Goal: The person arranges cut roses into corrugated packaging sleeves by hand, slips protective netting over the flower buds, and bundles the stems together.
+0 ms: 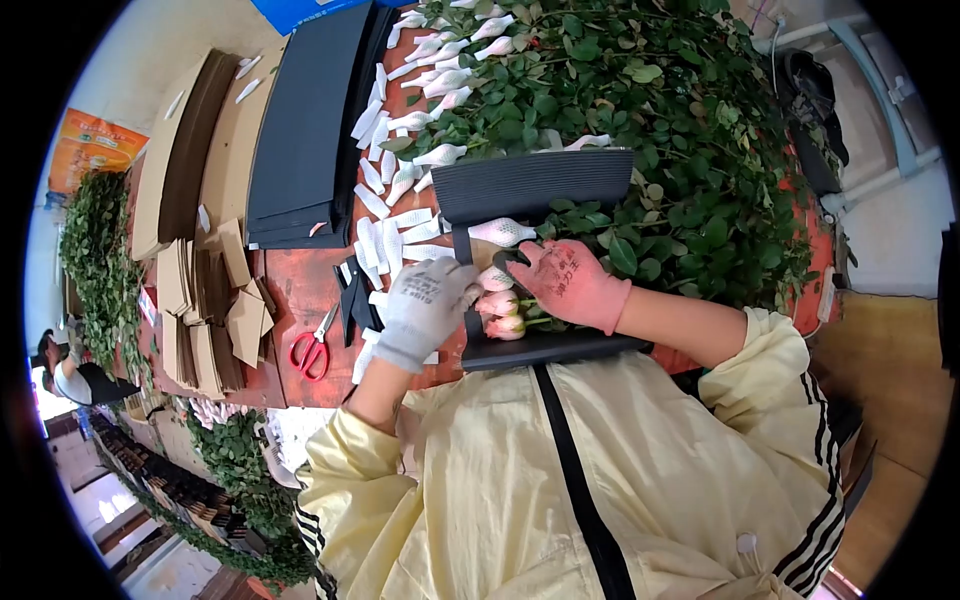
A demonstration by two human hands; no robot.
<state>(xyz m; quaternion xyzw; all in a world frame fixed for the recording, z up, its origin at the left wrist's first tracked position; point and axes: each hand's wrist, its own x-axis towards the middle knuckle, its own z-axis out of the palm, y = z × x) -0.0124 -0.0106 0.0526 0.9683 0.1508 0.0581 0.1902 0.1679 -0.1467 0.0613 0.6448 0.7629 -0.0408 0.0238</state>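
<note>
My left hand [425, 300], in a whitish-grey glove, has its fingers pinched at the tip of a rose bud in a white net sleeve [494, 279]. My right hand [568, 285], in a pink glove with dark writing, closes on the same rose from the leafy side; its fingertips are partly hidden. Just below lie pink rose buds [505, 327] on a black corrugated sheet [550, 350]. Above them is another netted rose bud [503, 232]. The sheet's ribbed upper flap [535, 185] stands up behind the roses.
Loose white net sleeves [385, 245] lie left of the roses. Red-handled scissors [312, 352] rest on the red table [305, 290]. A stack of black sheets [310, 120], cardboard pieces [195, 310] and a heap of leafy rose stems [660, 110] surround the work. Another person [80, 375] is far left.
</note>
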